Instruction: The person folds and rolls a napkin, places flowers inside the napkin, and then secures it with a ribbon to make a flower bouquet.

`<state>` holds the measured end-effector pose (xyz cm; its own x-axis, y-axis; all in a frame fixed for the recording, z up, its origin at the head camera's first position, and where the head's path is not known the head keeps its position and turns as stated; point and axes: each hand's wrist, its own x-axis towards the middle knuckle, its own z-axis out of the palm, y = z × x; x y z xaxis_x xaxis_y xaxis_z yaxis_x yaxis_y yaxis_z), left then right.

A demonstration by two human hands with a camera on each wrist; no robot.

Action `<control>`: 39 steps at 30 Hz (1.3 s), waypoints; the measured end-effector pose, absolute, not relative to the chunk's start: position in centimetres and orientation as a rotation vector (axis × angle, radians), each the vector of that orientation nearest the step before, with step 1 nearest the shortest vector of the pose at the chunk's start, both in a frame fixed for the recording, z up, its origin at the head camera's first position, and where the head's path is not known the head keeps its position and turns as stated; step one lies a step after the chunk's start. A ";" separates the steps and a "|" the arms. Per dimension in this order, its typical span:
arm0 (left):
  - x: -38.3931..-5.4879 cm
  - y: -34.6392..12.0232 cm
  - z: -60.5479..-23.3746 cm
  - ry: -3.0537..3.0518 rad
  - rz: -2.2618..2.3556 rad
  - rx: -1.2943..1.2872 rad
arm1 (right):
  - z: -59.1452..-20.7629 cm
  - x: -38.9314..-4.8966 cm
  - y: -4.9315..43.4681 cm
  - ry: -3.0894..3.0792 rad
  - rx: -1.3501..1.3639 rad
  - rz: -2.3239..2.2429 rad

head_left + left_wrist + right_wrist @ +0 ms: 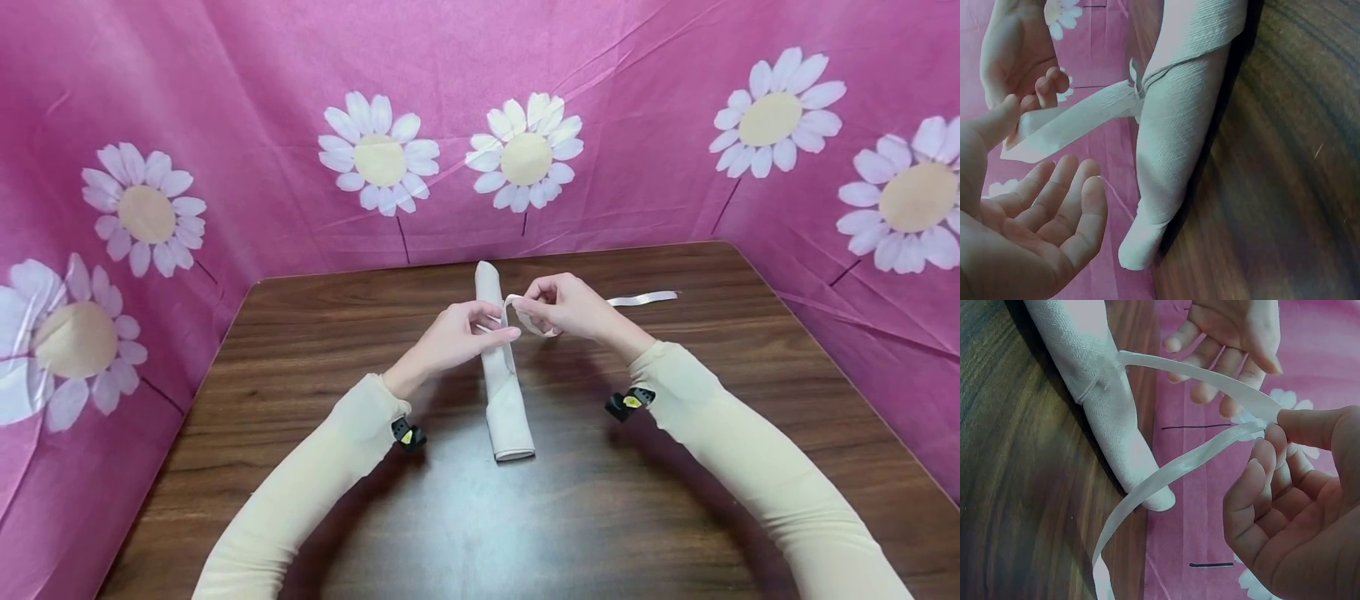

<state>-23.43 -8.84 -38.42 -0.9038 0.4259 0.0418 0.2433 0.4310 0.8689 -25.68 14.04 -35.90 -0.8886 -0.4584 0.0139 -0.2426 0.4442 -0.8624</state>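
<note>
Binding the cloth roll (512, 421) on the worktop (315, 317) seems the step in hand: we pinch the ribbon (1180, 465) in the right fingers (1242, 503), hold the left fingers (1087, 214) loosely spread nearby, and judge the next move needs it drawn snug.

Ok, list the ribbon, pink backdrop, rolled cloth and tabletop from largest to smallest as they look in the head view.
1. Pink backdrop
2. Tabletop, partly covered by the sleeves
3. Rolled cloth
4. Ribbon, partly hidden by the right hand
</note>
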 end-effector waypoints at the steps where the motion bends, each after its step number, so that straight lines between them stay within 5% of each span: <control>1: -23.4 -8.7 -38.5 2.508 1.470 0.596 | -36.0 -25.7 14.0 2.471 -0.612 -1.421; 18: -23.5 -8.8 -38.8 2.495 1.536 0.580 | -36.7 -25.9 13.4 2.454 -0.599 -1.395; 39: -22.3 -11.9 -37.9 2.148 1.661 0.335 | -40.0 -26.4 14.6 1.981 -0.936 -1.422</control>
<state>-22.27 -11.94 -37.94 -0.8901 0.4239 -0.1674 -0.0552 0.2644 0.9628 -26.37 14.60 -39.97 -0.6237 -0.7814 -0.0193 -0.2315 0.2083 -0.9503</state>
